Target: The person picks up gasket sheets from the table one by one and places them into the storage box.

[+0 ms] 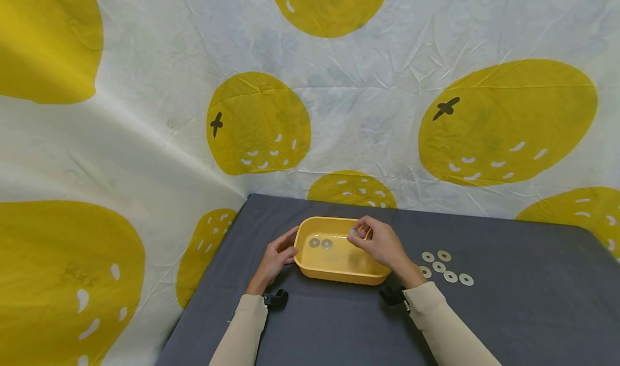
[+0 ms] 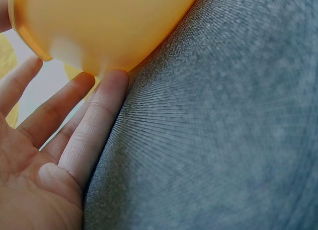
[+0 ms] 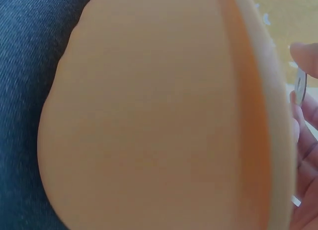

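A shallow yellow plastic tray (image 1: 322, 274) lies on the dark cloth, with two metal washers (image 1: 321, 243) inside near its left end. My left hand (image 1: 273, 258) holds that end. In the left wrist view, its long fingers (image 2: 107, 98) reach to the outer wall and its thumb is up at the rim. Above the right part of the tray, my right hand (image 1: 380, 242) pinches another flat metal washer (image 3: 300, 85) between thumb and fingertips. The tray's outer wall fills most of the right wrist view.
Several loose washers (image 1: 438, 267) lie grouped on the dark grey tablecloth (image 1: 528, 296), right of the tray and close to my right wrist. A white curtain (image 1: 358, 124) with big yellow fruit prints hangs behind the table and along its left side.
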Tool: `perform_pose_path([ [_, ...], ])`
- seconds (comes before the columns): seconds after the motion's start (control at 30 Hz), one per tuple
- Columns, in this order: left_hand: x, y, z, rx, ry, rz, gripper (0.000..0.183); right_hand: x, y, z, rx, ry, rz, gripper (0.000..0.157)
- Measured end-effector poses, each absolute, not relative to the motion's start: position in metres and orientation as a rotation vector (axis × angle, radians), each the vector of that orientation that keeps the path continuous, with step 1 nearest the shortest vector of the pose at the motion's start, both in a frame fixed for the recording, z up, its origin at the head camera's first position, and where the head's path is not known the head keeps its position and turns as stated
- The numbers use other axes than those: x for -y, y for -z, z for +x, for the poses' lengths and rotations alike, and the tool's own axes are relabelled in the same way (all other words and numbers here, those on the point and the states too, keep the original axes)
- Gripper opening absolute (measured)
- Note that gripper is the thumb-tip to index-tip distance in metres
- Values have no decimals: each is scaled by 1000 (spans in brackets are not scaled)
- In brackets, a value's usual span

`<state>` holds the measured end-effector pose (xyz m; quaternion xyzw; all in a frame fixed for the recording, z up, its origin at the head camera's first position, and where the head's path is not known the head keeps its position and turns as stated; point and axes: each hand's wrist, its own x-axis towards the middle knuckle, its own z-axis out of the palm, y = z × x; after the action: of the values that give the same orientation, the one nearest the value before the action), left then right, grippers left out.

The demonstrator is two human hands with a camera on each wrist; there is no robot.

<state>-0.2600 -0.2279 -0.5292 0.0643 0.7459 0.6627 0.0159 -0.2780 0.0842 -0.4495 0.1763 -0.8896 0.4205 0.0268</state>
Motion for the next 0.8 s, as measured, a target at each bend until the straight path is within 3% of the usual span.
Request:
perform_pose_path([
  [0.8, 229, 526, -262, -2286, -2057, 171, 60, -44, 456, -289, 2822, -1165, 476, 32],
])
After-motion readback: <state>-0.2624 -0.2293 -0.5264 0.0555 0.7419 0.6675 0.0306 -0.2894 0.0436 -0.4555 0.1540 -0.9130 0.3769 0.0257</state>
